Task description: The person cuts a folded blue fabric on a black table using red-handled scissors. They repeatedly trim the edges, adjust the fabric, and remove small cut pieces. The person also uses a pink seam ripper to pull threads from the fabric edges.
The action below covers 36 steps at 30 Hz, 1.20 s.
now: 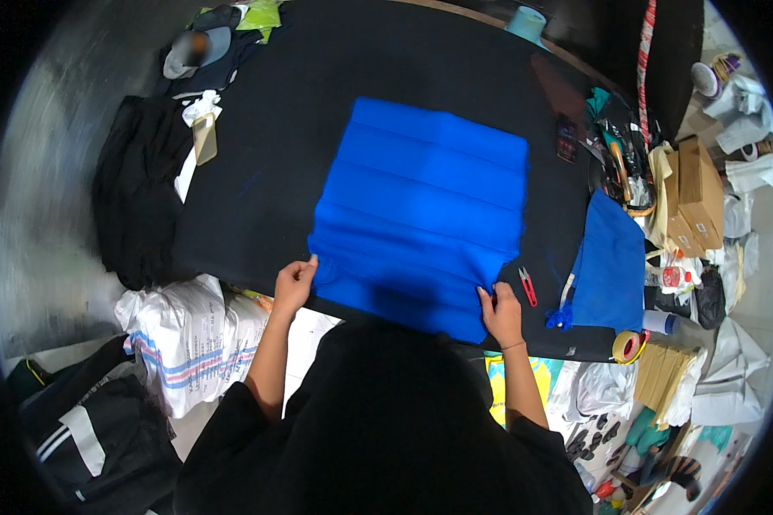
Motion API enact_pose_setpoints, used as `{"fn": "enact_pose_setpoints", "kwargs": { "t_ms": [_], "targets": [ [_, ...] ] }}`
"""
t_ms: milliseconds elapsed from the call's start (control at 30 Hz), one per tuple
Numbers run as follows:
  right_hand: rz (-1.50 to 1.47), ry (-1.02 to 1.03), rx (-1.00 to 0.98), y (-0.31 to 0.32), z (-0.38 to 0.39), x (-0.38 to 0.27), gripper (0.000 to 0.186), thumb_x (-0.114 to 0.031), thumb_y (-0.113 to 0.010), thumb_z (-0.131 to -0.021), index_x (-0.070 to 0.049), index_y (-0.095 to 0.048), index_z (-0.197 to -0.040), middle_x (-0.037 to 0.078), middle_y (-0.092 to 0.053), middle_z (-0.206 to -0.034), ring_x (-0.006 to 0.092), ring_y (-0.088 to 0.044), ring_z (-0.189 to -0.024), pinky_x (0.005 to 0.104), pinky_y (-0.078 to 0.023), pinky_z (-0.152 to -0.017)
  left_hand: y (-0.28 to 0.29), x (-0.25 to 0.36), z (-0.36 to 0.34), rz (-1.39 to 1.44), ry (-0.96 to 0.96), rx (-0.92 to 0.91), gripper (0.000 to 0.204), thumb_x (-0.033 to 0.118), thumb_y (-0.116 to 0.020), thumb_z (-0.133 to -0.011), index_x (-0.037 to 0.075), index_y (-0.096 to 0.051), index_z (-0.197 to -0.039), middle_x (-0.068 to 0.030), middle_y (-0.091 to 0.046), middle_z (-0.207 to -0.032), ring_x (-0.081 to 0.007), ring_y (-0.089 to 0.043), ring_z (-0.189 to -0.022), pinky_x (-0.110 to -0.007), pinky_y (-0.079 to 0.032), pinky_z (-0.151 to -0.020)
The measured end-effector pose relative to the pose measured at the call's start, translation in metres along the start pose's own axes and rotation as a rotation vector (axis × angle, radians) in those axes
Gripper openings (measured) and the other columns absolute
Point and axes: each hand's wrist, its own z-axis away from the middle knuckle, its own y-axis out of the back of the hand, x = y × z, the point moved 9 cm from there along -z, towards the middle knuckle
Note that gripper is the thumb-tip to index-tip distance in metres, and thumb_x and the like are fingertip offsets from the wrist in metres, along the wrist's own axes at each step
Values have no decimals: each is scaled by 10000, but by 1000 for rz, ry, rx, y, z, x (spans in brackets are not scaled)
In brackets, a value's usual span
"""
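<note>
A blue piece of fabric (425,184) lies spread on the black table (258,172), with several crosswise fold lines and a rumpled near part. At its near left edge, my left hand (295,285) pinches the fabric between thumb and fingers. My right hand (500,312) grips the near right edge, its thumb on top and the fingers closed. Just right of that hand lie small red-handled thread snips (527,287). Farther right is another blue cloth (610,266), with a small tuft of blue threads (560,318) beside it.
A tape roll (627,346) sits at the table's near right corner, a dark phone (566,137) farther back. Black clothing (137,189) and a pale phone (205,139) lie along the left edge. Cardboard boxes (696,193) stand right; a white sack (189,343) stands near left.
</note>
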Motion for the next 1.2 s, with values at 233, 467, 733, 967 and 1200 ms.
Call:
{"fn": "enact_pose_setpoints", "kwargs": {
  "t_ms": [233,467,733,967,1200],
  "targets": [
    [80,105,-134,6,4,-14,496,-426,-801,-927,30,-624,-1011,202,-612,-962,417,-636,-841,486,-499,-748,-23,13,8,360,-77,-281,179,197,-769,-1023,62,-731,-911,116,-546,-751,13,-416,-694,-191,-316,-627],
    [258,225,-49,-9,6,-8,514,-487,-799,-904,-14,-601,-929,180,-609,-873,386,-620,-786,455,-451,-722,9,16,9,241,-191,-12,131,110,-828,-952,17,-749,-905,84,-595,-744,5,-463,-676,-192,-357,-608],
    [275,216,5,-12,7,-4,518,-496,-814,-889,-32,-583,-889,169,-595,-826,378,-613,-756,453,-447,-707,15,43,30,-22,-487,242,103,95,-807,-927,15,-742,-916,-19,-696,-841,-117,-624,-734,-272,-443,-687],
    [289,195,29,-6,7,-6,552,-545,-799,-884,-34,-591,-878,153,-613,-836,356,-626,-763,442,-464,-720,-26,91,64,-592,-892,157,60,92,-753,-924,57,-733,-879,-56,-700,-851,-241,-634,-796,-373,-441,-801],
    [276,196,12,-8,-1,-5,573,-576,-777,-892,-37,-585,-894,151,-613,-861,368,-622,-764,446,-466,-743,15,-94,-18,476,-103,305,45,105,-739,-1008,70,-732,-980,29,-668,-844,-62,-547,-764,-233,-442,-723]
  ]
}}
